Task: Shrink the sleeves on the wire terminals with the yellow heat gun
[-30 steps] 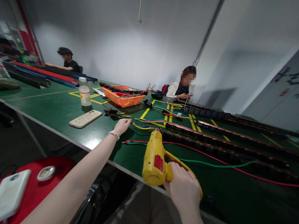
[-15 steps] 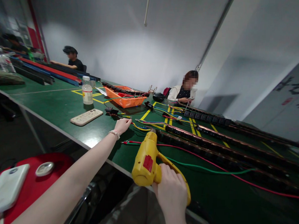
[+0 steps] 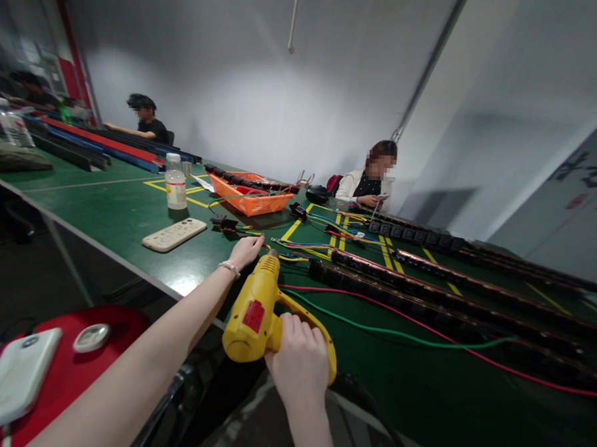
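My right hand is wrapped round the handle of a yellow heat gun, whose nozzle points away from me over the table. The nozzle sits close to my left hand, at the end of a bundle of coloured wires. My left hand is closed on those wires, its fingertips pinched together. A black connector with short wires lies just beyond it. The wires run right to a long black-and-copper strip. Red wire and green wire trail across the table nearby.
On the green table are a phone, a bottle and an orange basket holding strips. More long strips fill the right. A red stool stands at lower left, bearing a white phone. A co-worker sits across.
My right hand has moved the heat gun to the left, bringing its nozzle near my left hand. My left hand has stayed almost in place on the wires.
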Available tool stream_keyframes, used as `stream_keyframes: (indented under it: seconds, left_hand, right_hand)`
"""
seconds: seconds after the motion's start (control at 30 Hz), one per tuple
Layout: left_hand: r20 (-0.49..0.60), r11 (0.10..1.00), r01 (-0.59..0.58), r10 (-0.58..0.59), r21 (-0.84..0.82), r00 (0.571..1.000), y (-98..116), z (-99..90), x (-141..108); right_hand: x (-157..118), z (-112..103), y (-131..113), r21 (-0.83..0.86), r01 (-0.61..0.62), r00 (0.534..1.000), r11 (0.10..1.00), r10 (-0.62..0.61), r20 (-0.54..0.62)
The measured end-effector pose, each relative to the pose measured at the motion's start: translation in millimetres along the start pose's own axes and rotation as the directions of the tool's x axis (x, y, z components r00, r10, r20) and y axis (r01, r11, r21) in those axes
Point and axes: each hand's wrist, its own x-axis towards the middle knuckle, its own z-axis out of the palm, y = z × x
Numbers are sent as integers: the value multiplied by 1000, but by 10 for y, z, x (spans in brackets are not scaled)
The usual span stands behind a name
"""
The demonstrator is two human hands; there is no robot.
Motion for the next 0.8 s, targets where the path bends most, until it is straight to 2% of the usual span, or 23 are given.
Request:
stream_keyframes:
  seconds: [0.23,0.6,0.8]
  left_hand:
    - [-50,999,-48,46,-24,998,-47,27,61]
    - [-48,997,-36,33,-64,998,-52,4,51]
    - [-51,992,-90,85,-88,995,-33,0,26]
  right_hand:
    - [64,64,-111,20,28,1000,999,-28,1]
    - [49,118,-107,46,44,998,998,-42,-39]
    - [34,92,-46,57,47,998,997,-45,-32]
